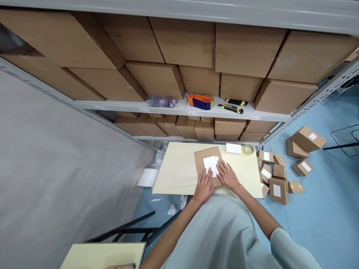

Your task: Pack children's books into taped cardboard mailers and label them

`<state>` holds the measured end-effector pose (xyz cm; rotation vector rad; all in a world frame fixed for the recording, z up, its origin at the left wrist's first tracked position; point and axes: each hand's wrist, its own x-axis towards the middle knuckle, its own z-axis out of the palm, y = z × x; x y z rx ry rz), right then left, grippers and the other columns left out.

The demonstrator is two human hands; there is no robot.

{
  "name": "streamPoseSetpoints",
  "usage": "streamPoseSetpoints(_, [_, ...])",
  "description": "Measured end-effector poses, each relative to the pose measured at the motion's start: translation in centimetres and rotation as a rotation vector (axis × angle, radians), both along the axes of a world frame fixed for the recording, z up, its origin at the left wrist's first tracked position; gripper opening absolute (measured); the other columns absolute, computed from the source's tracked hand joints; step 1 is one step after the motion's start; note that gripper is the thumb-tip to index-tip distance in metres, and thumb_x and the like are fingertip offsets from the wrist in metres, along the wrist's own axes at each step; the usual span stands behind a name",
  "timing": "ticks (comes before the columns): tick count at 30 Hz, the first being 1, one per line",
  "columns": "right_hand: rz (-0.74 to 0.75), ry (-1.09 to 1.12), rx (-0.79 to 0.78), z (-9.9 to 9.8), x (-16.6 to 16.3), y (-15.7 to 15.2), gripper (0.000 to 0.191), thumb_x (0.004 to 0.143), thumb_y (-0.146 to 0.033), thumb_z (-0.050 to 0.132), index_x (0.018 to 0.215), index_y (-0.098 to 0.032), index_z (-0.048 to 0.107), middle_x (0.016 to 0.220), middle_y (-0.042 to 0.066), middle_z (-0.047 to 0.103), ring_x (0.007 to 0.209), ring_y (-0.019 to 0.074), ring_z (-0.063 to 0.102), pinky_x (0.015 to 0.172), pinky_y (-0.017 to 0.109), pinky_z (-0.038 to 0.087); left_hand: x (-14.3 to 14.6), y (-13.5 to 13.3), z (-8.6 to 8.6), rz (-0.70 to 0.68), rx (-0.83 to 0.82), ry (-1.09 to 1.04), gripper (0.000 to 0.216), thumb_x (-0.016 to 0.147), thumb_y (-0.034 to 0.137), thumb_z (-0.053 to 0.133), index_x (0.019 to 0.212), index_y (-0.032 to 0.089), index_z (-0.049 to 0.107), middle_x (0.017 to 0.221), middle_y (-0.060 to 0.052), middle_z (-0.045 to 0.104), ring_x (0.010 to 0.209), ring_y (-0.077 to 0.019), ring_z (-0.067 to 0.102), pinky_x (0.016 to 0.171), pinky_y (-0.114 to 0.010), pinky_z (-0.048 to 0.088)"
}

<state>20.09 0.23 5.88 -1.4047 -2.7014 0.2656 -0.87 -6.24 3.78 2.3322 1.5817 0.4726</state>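
Observation:
A brown cardboard box (199, 158) lies on the pale yellow table (176, 164) before me, with a white label (211, 163) on its top face. My left hand (204, 186) rests flat on the near left part of the box, fingertips at the label's lower edge. From the right, my right hand (227, 175) lies with fingers stretched out over the label's right edge. Neither hand grips anything. A stack of white labels (233, 148) and a roll of tape (248, 150) sit at the table's far right corner.
Shelves packed with cardboard boxes (241, 48) rise in front. On the shelf lie an orange and blue tape dispenser (201, 101) and two utility knives (232, 108). Labelled boxes (278, 190) are heaped on the floor at right. A second table (103, 254) stands at lower left.

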Motion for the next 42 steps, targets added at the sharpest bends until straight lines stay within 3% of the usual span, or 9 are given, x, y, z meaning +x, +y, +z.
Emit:
streamPoseSetpoints(4, [-0.063,-0.014,-0.006,0.2,-0.9,2.6,0.063,0.115,-0.039,0.031,0.171,-0.012,0.032,0.178,0.011,0.031,0.168,0.0306,0.021,0.135,0.052,0.018,-0.4,0.2,-0.2,0.002,0.028,0.054,0.078,0.108,0.047,0.046,0.175,0.017,0.019,0.179,-0.013,0.028,0.167,-0.0356,0.022,0.133,-0.057,0.024])
streamPoseSetpoints(10, [-0.096,-0.022,-0.012,0.1,-2.0,4.5,0.064,0.115,-0.040,0.028,0.171,-0.009,0.031,0.179,0.014,0.027,0.168,0.0302,0.020,0.135,0.052,0.018,-0.4,1.9,1.2,0.069,0.009,0.081,0.073,0.108,0.045,0.043,0.173,0.016,0.026,0.177,-0.015,0.032,0.155,-0.0363,0.043,0.122,-0.053,0.039])
streamPoseSetpoints(15, [-0.119,-0.035,-0.003,-0.6,-2.2,2.6,0.065,0.115,-0.040,0.029,0.170,-0.006,0.032,0.179,0.016,0.023,0.168,0.0323,0.020,0.135,0.053,0.018,-0.7,4.4,1.7,0.084,-0.047,0.087,0.062,0.108,0.028,0.037,0.169,0.017,0.037,0.175,-0.013,0.038,0.141,-0.0369,0.052,0.109,-0.052,0.046])
streamPoseSetpoints(19, [-0.062,-0.025,0.002,-1.0,-1.7,-0.2,0.063,0.114,-0.039,0.034,0.169,-0.008,0.035,0.178,0.014,0.028,0.167,0.0325,0.024,0.135,0.052,0.021,-1.3,6.6,1.5,0.080,-0.072,0.066,0.059,0.109,0.028,0.034,0.165,0.014,0.043,0.174,-0.014,0.040,0.129,-0.0364,0.059,0.106,-0.052,0.049])
streamPoseSetpoints(26, [-0.024,0.007,0.004,-0.3,-1.1,-2.5,0.058,0.113,-0.038,0.043,0.164,-0.009,0.047,0.175,0.015,0.038,0.162,0.0291,0.036,0.129,0.043,0.034,-2.1,9.8,0.7,0.066,-0.143,-0.008,0.061,0.106,0.027,0.041,0.165,0.014,0.041,0.175,-0.015,0.039,0.142,-0.0350,0.055,0.117,-0.049,0.046])
streamPoseSetpoints(31, [-0.029,-0.027,-0.054,2.0,-1.7,-1.3,0.056,0.111,-0.033,0.048,0.162,-0.010,0.049,0.167,0.018,0.049,0.153,0.0312,0.045,0.119,0.044,0.044,-2.1,8.2,1.3,0.059,-0.080,-0.090,0.053,0.105,0.029,0.044,0.156,0.016,0.053,0.171,-0.015,0.045,0.138,-0.0339,0.059,0.114,-0.051,0.050])
streamPoseSetpoints(35, [-0.047,-0.065,-0.106,3.9,-2.9,0.8,0.058,0.110,-0.036,0.049,0.163,-0.012,0.046,0.152,0.021,0.059,0.135,0.0335,0.055,0.110,0.046,0.049,-2.1,5.3,2.0,0.124,-0.092,-0.273,0.032,0.106,0.032,0.048,0.122,0.023,0.074,0.156,-0.009,0.064,0.138,-0.0283,0.062,0.116,-0.049,0.052])
streamPoseSetpoints(38, [-0.084,-0.083,-0.150,4.5,-4.1,3.0,0.059,0.111,-0.038,0.047,0.164,-0.013,0.044,0.146,0.022,0.061,0.134,0.0340,0.055,0.110,0.047,0.048,-2.2,3.7,2.1,0.163,-0.146,-0.382,0.023,0.101,0.029,0.054,0.101,0.025,0.076,0.151,-0.008,0.068,0.142,-0.0264,0.060,0.119,-0.051,0.050])
streamPoseSetpoints(42, [-0.142,-0.063,-0.219,4.3,-5.4,5.7,0.059,0.112,-0.038,0.045,0.165,-0.014,0.042,0.144,0.020,0.064,0.132,0.0309,0.058,0.110,0.041,0.048,-2.0,3.0,1.8,0.202,-0.191,-0.455,0.018,0.096,0.026,0.058,0.094,0.025,0.076,0.153,-0.008,0.066,0.149,-0.0273,0.056,0.124,-0.054,0.046])
